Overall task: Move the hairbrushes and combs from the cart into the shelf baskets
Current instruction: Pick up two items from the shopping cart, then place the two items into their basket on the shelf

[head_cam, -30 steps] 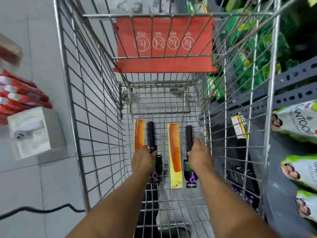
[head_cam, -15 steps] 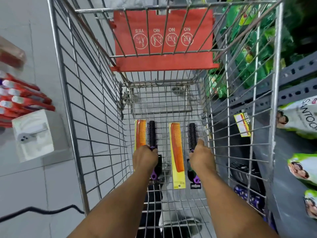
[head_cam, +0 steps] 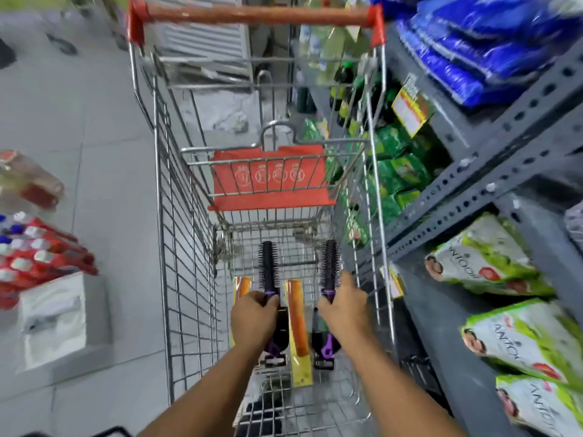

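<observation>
My left hand (head_cam: 254, 320) is closed around one round black brush with purple handle (head_cam: 268, 269), and my right hand (head_cam: 344, 310) around a second one (head_cam: 329, 266), both inside the wire cart (head_cam: 186, 247). Two orange combs on yellow cards (head_cam: 298, 329) lie on its floor. I judge nothing is shelved yet.

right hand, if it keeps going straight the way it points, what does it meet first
Most likely the cart's folded red seat flap at the far end; the right hand and its round brush point that way. Depth is unclear.
</observation>
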Tool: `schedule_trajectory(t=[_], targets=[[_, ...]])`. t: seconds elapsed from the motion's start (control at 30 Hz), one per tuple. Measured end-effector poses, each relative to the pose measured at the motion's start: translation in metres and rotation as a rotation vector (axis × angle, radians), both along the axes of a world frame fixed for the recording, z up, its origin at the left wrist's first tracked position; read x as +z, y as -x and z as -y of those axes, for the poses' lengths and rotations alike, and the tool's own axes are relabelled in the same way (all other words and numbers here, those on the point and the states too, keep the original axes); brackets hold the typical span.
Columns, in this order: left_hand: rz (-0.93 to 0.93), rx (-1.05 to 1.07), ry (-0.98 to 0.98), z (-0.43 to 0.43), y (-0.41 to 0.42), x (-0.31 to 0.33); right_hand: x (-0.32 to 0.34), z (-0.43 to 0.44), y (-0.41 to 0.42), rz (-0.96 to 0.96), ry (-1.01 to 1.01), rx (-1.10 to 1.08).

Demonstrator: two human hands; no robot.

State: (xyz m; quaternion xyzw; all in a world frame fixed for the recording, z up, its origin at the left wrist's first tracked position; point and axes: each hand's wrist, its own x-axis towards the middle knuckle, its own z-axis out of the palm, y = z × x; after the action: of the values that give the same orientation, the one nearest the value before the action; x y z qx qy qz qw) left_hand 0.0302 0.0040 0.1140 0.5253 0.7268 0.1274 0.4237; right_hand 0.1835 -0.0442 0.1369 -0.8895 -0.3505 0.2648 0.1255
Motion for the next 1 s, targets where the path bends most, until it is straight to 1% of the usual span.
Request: schedule_trajectory(t=[0.07, 0.23, 0.43, 0.53, 0.67, 0.8, 0.87, 1.0], targets=[[0.040, 0.013, -0.046, 0.000, 0.001, 0.023, 0.021, 0.003, 0.003, -0.005, -0.035, 0.023], [0.076, -0.078, -0.200, -0.002, 0.007, 0.093, 0.089, 0.017, -0.007, 0.015, -0.137, 0.104], [0.090, -0.220, -0.332, -0.001, -0.003, 0.176, 0.181, 0.046, -0.036, 0.105, -0.324, 0.073], [0.151, -0.303, -0.348, 0.004, -0.025, 0.212, 0.221, 0.069, -0.054, 0.137, -0.368, 0.028], [0.262, -0.466, -0.349, 0.024, -0.073, 0.262, 0.269, 0.116, -0.083, 0.217, -0.414, -0.045], [0.301, -0.655, -0.316, 0.052, -0.126, 0.302, 0.305, 0.169, -0.111, 0.329, -0.442, -0.127], [0.334, -0.736, -0.273, 0.070, -0.152, 0.315, 0.319, 0.199, -0.124, 0.369, -0.422, -0.166], [0.366, -0.900, -0.249, 0.122, -0.206, 0.339, 0.344, 0.269, -0.147, 0.372, -0.349, -0.290]])
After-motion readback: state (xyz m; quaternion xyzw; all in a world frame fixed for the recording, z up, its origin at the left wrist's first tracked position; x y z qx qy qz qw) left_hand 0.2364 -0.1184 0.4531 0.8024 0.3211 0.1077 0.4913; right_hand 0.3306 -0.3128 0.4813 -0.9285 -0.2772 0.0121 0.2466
